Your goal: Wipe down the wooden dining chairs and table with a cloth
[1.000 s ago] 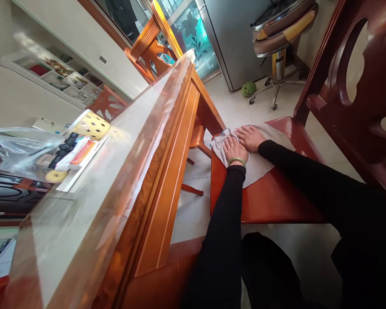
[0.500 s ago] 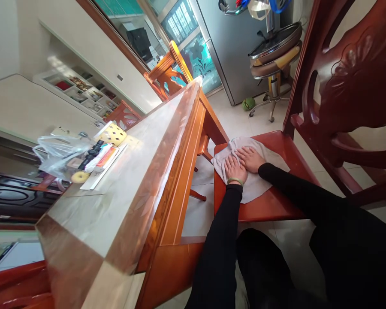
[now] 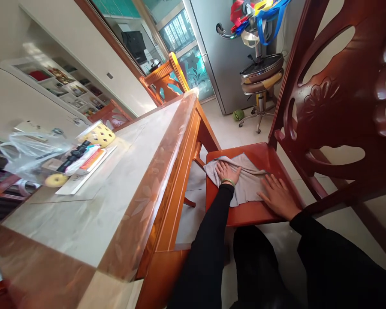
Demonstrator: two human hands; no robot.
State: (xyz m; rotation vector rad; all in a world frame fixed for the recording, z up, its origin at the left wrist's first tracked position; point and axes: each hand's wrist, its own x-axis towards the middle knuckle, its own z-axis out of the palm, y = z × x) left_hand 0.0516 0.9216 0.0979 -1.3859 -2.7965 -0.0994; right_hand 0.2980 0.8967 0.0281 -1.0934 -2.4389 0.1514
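A grey cloth (image 3: 249, 184) lies spread and creased over the red-brown wooden seat (image 3: 260, 211) of a chair. On the cloth's left part my left hand (image 3: 229, 172) rests flat, fingers stretched out, with a ring and a green bangle showing. My right hand (image 3: 279, 195) is at the cloth's right edge, its fingers spread. The fingertips and thumb reach the cloth's border, and the rest of the hand is over the bare seat. Neither hand is closed round anything.
Left of the chair stands a marble-topped table (image 3: 116, 184) bearing a plastic bag (image 3: 35, 156), a yellow basket (image 3: 101, 134) and papers (image 3: 86, 171). The carved chair back (image 3: 337, 98) rises at right. Beyond are a wheeled stool (image 3: 260, 79) and a green ball (image 3: 238, 115).
My right hand has moved right, away from my left hand, to the cloth's edge. My left hand has shifted slightly left on the cloth, whose folds have changed. The view has turned a little.
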